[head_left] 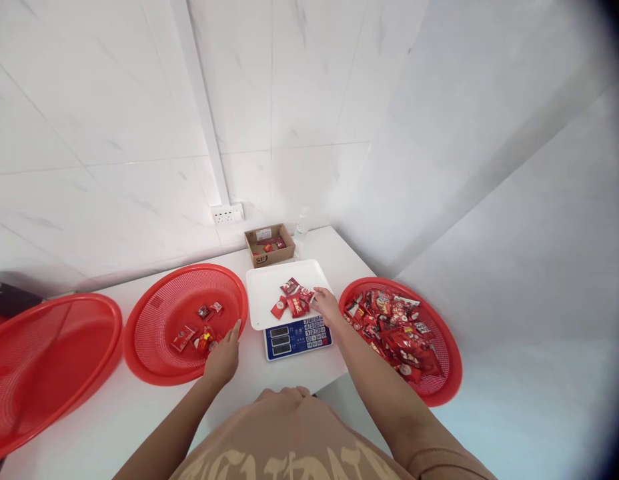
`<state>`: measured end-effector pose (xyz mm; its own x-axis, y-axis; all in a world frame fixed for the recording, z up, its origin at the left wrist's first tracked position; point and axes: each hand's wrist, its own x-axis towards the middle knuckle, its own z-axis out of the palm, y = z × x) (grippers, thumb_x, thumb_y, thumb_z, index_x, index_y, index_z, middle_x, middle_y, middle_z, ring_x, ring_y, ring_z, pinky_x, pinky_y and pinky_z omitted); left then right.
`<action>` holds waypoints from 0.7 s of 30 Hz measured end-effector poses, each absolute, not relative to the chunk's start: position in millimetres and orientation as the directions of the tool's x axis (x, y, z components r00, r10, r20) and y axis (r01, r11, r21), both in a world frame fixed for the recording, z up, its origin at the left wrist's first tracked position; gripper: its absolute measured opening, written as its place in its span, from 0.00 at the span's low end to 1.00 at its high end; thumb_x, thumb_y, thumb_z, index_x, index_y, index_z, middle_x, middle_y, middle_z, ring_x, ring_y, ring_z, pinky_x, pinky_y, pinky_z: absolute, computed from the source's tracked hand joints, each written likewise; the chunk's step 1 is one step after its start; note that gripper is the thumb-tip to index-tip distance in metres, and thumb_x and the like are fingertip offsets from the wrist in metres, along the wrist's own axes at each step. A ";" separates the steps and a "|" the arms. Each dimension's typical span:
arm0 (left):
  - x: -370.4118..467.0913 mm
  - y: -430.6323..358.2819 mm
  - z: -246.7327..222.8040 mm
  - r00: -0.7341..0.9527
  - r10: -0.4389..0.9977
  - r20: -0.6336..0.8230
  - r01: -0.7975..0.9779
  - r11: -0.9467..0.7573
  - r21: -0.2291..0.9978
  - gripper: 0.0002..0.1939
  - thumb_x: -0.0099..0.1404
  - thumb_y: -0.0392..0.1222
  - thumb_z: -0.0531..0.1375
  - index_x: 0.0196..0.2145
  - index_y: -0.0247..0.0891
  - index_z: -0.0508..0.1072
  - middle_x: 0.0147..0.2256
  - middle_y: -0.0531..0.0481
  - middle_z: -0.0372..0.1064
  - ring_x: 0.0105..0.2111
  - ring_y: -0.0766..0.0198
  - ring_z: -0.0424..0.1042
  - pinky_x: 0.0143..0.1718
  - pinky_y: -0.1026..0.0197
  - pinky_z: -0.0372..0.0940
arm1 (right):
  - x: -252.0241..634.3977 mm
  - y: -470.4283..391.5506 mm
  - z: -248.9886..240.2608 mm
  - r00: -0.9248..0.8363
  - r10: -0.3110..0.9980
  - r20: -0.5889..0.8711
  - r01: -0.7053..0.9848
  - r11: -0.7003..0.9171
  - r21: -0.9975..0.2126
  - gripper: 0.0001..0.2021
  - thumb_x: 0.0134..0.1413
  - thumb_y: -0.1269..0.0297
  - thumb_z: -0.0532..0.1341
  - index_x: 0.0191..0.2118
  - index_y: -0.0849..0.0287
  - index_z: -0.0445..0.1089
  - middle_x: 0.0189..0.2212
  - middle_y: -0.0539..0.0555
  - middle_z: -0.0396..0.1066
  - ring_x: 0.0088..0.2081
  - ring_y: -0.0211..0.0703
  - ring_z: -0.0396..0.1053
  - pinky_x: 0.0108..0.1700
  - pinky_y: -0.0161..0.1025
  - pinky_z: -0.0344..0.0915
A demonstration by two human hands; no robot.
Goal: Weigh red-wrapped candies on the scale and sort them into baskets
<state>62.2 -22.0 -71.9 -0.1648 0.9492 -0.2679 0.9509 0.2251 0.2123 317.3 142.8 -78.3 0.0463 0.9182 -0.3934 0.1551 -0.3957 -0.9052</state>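
My right hand (pixel 325 303) is at the right edge of the white scale tray (pixel 262 293), its fingertips closed at a red packet beside several other red packets (pixel 295 305). Under the tray's front edge shows the scale's blue keypad panel (pixel 298 337). My left hand (pixel 224 355) reaches over the near right rim of the middle red basket (pixel 139 333), close to a few small red and yellow packets (pixel 204 340) inside it; its fingertips partly hide what lies beneath, and whether it holds anything is unclear.
A red basket (pixel 457 360) heaped with red packets stands at the right. Another red basket (pixel 114 347) is at the far left. Behind the scale are a small cardboard box (pixel 272 259) with some packets and a clear bottle (pixel 302 225), near the wall.
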 end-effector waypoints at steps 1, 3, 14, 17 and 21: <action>62.7 -22.0 -70.8 -0.165 0.949 -0.269 0.951 0.225 0.210 0.28 0.66 0.34 0.41 0.64 0.37 0.44 0.55 0.35 0.61 0.45 0.55 0.71 0.38 0.58 0.66 | 318.4 141.7 -78.4 0.051 0.917 -0.395 0.157 -0.398 -0.904 0.18 0.53 0.63 0.50 0.49 0.57 0.64 0.51 0.57 0.66 0.46 0.41 0.69 0.40 0.35 0.70; 63.5 -21.9 -68.8 -0.167 0.947 -0.276 0.949 0.230 0.214 0.29 0.66 0.33 0.40 0.64 0.36 0.44 0.55 0.35 0.61 0.45 0.55 0.70 0.39 0.57 0.66 | 320.3 138.3 -77.6 0.063 0.924 -0.377 0.193 -0.382 -0.904 0.19 0.52 0.61 0.51 0.50 0.57 0.63 0.51 0.57 0.65 0.46 0.41 0.69 0.40 0.35 0.69; 64.1 -22.2 -67.6 -0.156 0.952 -0.265 0.953 0.216 0.212 0.29 0.66 0.32 0.40 0.64 0.34 0.44 0.55 0.34 0.61 0.45 0.56 0.70 0.40 0.57 0.65 | 289.7 95.6 -65.9 -0.151 0.978 -0.144 0.809 0.038 -0.586 0.21 0.50 0.54 0.59 0.51 0.52 0.62 0.41 0.55 0.71 0.45 0.49 0.66 0.43 0.39 0.59; 62.8 -22.7 -71.3 -0.150 0.955 -0.255 0.961 0.202 0.190 0.29 0.66 0.32 0.40 0.64 0.35 0.44 0.55 0.34 0.61 0.43 0.57 0.71 0.37 0.59 0.66 | 279.6 94.5 -69.1 -0.119 0.976 -0.185 0.841 0.000 -0.541 0.25 0.50 0.59 0.60 0.54 0.51 0.58 0.41 0.55 0.71 0.43 0.48 0.67 0.40 0.39 0.58; 61.7 -23.2 -73.0 -0.140 0.959 -0.247 0.967 0.186 0.176 0.27 0.67 0.33 0.40 0.64 0.34 0.46 0.55 0.34 0.62 0.42 0.56 0.72 0.36 0.58 0.66 | 277.7 95.0 -72.9 -0.104 0.970 -0.222 0.735 -0.075 -0.674 0.21 0.51 0.67 0.56 0.53 0.52 0.57 0.36 0.51 0.72 0.37 0.42 0.69 0.37 0.36 0.59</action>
<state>61.7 -23.2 -73.0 -0.1396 0.9590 -0.2468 0.9667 0.1860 0.1757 277.7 95.0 -72.9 -0.1036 0.9696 -0.2217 0.7351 -0.0755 -0.6737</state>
